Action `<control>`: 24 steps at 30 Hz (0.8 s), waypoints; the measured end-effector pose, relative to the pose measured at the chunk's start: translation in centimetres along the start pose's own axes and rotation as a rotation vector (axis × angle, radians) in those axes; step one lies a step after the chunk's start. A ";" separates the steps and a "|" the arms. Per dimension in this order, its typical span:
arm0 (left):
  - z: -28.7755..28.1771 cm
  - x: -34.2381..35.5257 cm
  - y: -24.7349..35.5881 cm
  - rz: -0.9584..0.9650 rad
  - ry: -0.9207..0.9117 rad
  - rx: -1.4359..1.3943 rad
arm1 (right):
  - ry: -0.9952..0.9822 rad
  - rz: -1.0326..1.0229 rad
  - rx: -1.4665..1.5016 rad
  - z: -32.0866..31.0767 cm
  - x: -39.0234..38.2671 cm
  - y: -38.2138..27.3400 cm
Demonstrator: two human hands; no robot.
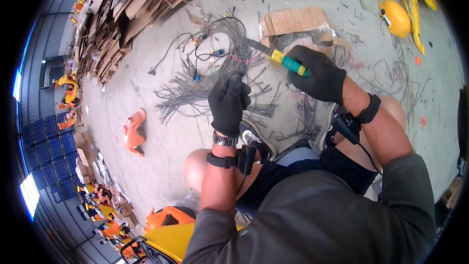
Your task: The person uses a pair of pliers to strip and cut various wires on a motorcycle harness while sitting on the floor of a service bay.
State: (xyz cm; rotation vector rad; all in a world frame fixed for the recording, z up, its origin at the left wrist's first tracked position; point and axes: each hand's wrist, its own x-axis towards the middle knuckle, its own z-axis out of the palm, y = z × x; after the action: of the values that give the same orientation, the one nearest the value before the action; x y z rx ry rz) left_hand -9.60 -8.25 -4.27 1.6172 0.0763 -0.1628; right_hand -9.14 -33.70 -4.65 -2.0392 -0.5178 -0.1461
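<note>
In my gloved right hand (315,74) is a knife (278,57) with a green and yellow handle. Its flat grey blade points up and left, over the edge of a heap of grey cables (195,90) on the floor. My gloved left hand (228,102) is closed, its fingers curled together in front of that heap; whatever they may hold is hidden. A few blue connectors (218,53) and a black cord (168,54) lie among the cables.
An opened cardboard box (295,22) lies just beyond my right hand. Stacked flattened cardboard (146,5) lines the far left. An orange plastic panel (133,132) rests on the left floor, and yellow panels (396,18) lie far right. Cable scraps (308,117) litter the ground near my shoes.
</note>
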 end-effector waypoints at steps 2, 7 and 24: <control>0.0 0.0 -0.5 -0.014 -0.018 0.053 | -0.016 0.036 0.011 -0.5 0.1 -0.3; 0.3 -0.1 -0.5 -0.137 -0.052 -0.023 | -0.003 0.094 0.012 -1.6 0.8 -1.0; 0.1 -0.1 -0.3 -0.002 0.039 0.087 | -0.027 0.092 0.022 -0.9 0.1 -0.6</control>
State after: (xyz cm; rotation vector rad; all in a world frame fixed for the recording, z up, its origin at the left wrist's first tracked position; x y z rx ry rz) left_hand -9.70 -8.30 -4.56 1.7074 0.1015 -0.1378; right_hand -9.20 -34.18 -3.69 -2.0419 -0.4393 -0.0578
